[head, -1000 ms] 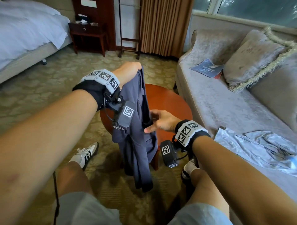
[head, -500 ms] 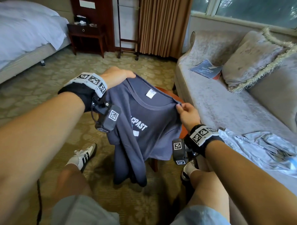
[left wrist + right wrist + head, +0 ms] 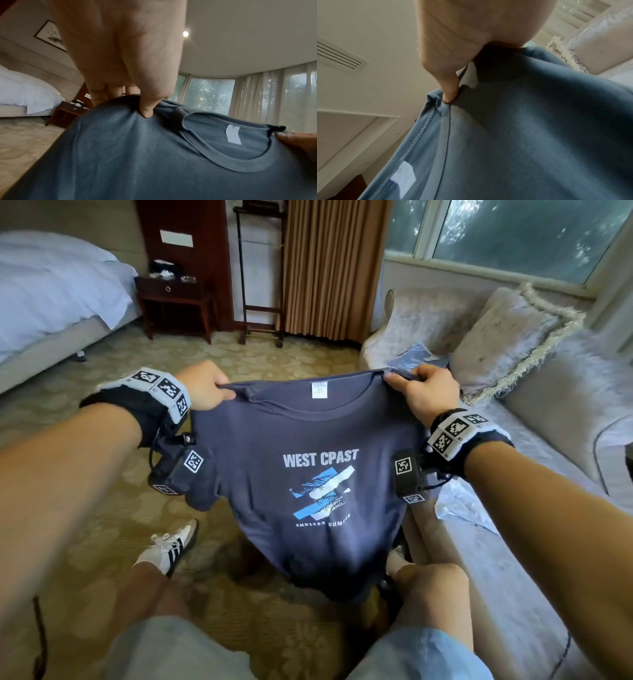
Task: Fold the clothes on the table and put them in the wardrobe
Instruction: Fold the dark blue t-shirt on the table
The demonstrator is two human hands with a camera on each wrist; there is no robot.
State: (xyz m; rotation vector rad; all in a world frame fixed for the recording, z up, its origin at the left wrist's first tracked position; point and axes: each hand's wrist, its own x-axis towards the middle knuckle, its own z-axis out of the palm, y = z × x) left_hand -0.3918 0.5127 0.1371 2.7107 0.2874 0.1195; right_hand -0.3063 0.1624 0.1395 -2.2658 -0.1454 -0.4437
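Navy cotton, printed side facing near: T-shirt (image 3: 308, 474) hanging spread in the air between both hands, hem drooping down by the knees. Going left to right: left hand (image 3: 205, 386) pinching the left shoulder seam, thumb on top; neckline stretching taut between; right hand (image 3: 423, 390) clamping the right shoulder the same way. Judging progress as early: holding up for the first fold, no crease made yet, table hidden behind the cloth, wardrobe not in view. Pale garment (image 3: 462, 508) lying crumpled on the sofa (image 3: 513, 577) at right, probably waiting its turn. Leaving open carpet (image 3: 85, 481) at left for swinging; crowding against the sofa edge at right.
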